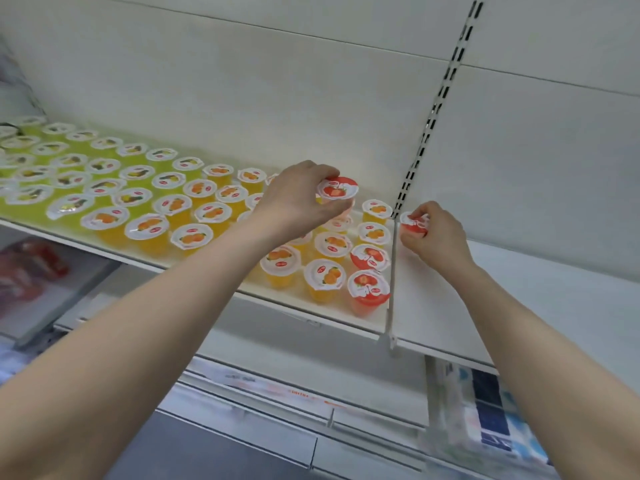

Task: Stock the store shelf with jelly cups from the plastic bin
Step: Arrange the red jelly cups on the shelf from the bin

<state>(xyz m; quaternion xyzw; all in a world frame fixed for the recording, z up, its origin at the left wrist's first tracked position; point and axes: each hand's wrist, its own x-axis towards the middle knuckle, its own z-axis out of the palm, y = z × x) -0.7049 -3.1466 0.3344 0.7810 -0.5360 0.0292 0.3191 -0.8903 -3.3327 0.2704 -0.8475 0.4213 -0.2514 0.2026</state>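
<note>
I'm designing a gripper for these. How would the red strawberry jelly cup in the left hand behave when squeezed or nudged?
The red strawberry jelly cup, pinched by the left hand, tapers to a narrower base, so nudges may tip it. Its translucent plastic wall probably flexes.

Your one camera sits on your head, facing forward and down onto the white shelf (554, 299), close by. Your left hand (298, 199) and right hand (438, 233) stretch away from the lens to mid-frame; the wide angle curves the shelf edge
</note>
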